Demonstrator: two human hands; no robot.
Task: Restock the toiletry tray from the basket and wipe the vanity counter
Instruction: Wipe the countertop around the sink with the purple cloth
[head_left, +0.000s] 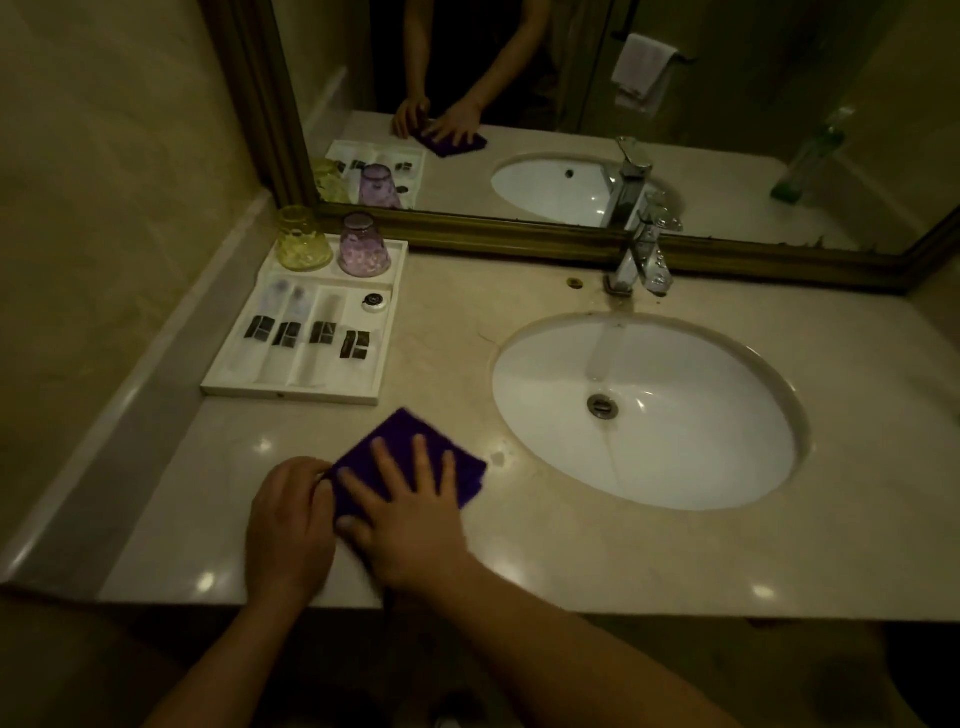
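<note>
Apparently the restocking is largely done. Well left of the sink (701, 441), the white toiletry tray (311, 399) sits on the counter (571, 561). Four dark-labelled sachets (322, 332) lie in its long compartments, and a small round item (375, 302) sits in the compartment nearest the sink. A yellow cup (304, 239) and a purple cup (363, 247) stand upside down at the tray's far end. Whether any slot is short cannot be told, and the basket is not in view. Closer to the front edge, also left of the sink, the left grip (291, 514) has its fingers curled onto the left edge of the purple cloth (402, 431), apparently pinching it. The cloth lies flat on the counter near the sink's left rim. The right grip (410, 514) presses down on it with fingers straight and spread apart. The wiping step therefore seems to be the one in hand. How much is already wiped cannot be read from the surface. Brownish marks show behind the sink around the faucet (641, 260), so that strip probably remains, and perhaps the counter right of the sink too.
</note>
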